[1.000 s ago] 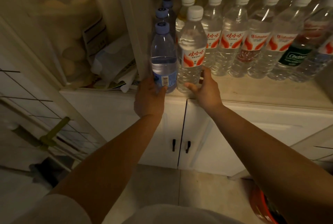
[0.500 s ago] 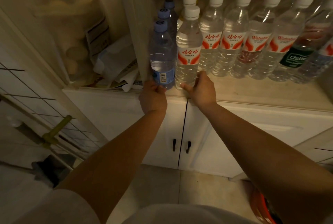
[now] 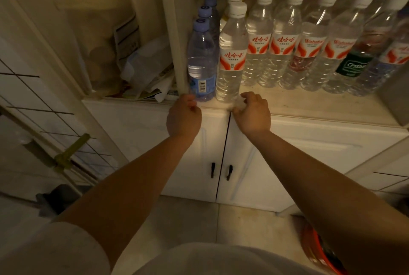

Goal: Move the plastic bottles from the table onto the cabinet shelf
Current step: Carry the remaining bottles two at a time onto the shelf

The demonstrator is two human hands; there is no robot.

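Clear plastic bottles (image 3: 230, 53) are standing on the cabinet shelf (image 3: 309, 106), both hands (image 3: 183, 117) hanging empty with fingers (image 3: 247, 97) loosely curled, likely needing another load.

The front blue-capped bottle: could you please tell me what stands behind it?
Behind the front bottle, two more blue caps show in a line; their bodies are mostly covered.

Pale cabinet shelf (image 3: 309, 106) carrying upright water bottles: a blue-capped bottle (image 3: 201, 62) and white-capped bottle (image 3: 231, 57) at the front edge, the row (image 3: 309, 48) behind.
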